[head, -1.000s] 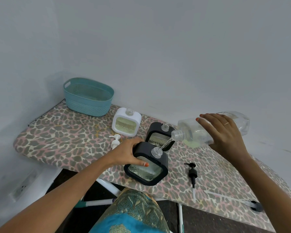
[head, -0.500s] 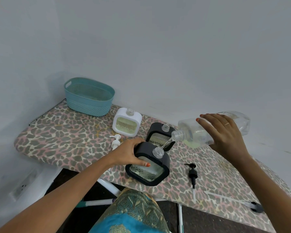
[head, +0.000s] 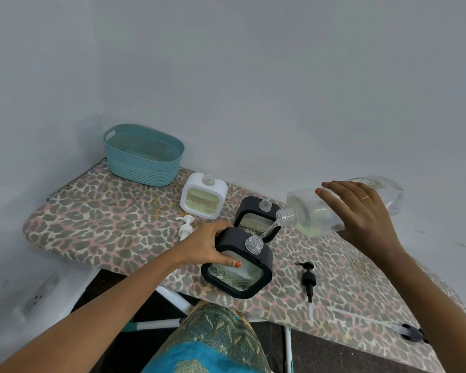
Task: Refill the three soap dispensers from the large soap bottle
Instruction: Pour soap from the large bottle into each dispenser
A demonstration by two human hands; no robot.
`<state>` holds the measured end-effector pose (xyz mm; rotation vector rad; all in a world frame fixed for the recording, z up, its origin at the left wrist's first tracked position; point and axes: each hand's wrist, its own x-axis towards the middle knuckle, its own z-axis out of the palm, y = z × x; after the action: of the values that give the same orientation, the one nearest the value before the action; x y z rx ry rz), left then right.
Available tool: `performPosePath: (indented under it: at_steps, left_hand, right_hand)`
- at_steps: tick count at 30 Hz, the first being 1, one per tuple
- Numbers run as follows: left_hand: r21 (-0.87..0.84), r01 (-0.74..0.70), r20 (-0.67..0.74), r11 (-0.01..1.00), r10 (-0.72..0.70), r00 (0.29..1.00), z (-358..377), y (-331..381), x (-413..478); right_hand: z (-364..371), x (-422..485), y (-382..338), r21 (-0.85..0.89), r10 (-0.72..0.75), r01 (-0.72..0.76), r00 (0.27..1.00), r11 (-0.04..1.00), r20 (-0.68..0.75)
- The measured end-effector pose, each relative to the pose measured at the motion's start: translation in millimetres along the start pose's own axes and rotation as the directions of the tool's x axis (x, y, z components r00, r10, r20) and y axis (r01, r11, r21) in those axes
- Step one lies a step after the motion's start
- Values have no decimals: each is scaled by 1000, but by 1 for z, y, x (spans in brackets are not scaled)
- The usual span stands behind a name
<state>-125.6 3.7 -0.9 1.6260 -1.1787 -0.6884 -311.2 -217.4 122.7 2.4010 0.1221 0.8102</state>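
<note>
Against a plain grey wall stands an ironing board [head: 97, 222] in a leopard-print cover, serving as the work surface. On its near edge the near black dispenser [head: 237, 267] is tilted, the left hand [head: 207, 246] with its grip closed round the casing, while the right hand [head: 361, 211] grips the large soap bottle [head: 342, 205] held almost level, a thin stream running from its mouth into the open neck; this is judged the filling step for this unit. The second black dispenser [head: 256, 216] and the white dispenser [head: 203, 199] stand uncapped behind, liquid visible in both windows, so the next move calls for righting the bottle before overflow and refitting the black pump [head: 307, 278] and white pump [head: 186, 226] lying loose nearby.
</note>
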Motion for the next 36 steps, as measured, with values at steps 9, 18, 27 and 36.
performPosePath:
  at_steps: [9, 18, 27, 36]
  left_hand:
    - [-18, 7, -3, 1000, -7, 1000, 1, 0, 1]
    - [-36, 0, 11, 999, 0, 1000, 1, 3, 1]
    - [-54, -7, 10, 998, 8, 1000, 2, 5, 1]
    - [-46, -21, 9, 999, 21, 1000, 3, 5, 0]
  right_hand:
    - [-2, 1, -1, -8, -13, 13, 1000, 1000, 27]
    - [-4, 2, -1, -7, -37, 37, 999, 999, 33]
    - [-3, 2, 2, -25, -68, 68, 998, 997, 12]
    - [-6, 2, 1, -7, -91, 92, 995, 996, 47]
